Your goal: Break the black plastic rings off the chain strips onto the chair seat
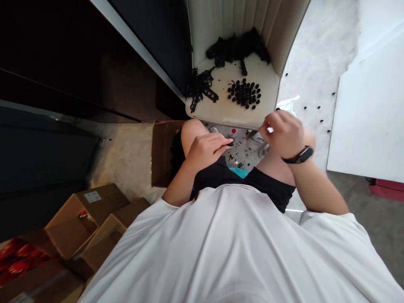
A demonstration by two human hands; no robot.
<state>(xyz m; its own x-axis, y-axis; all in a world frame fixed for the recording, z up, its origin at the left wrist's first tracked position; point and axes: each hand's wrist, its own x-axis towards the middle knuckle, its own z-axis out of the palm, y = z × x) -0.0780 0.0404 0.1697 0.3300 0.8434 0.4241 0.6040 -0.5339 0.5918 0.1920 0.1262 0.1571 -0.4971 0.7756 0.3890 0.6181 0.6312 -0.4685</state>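
Note:
My left hand (pixel 206 149) is above my left thigh, its fingertips pinched on a small black piece (pixel 231 143). My right hand (pixel 282 130), with a dark band on the wrist, is raised over my right knee. Its thumb and fingers are curled together and slightly blurred; what they hold, if anything, I cannot make out. Ahead, on the cream chair seat (pixel 221 111), lies a cluster of small round black pieces (pixel 244 93). A tangle of black framework parts (pixel 202 86) is left of them, and a larger black heap (pixel 238 47) lies against the backrest.
Black scraps (pixel 240 158) litter the floor between my legs, near a red-topped item (pixel 233 132). An open cardboard box (pixel 160 153) stands by my left knee. More cardboard boxes (pixel 85 219) are at lower left. Several black bits lie on the floor beside a white panel (pixel 369 122).

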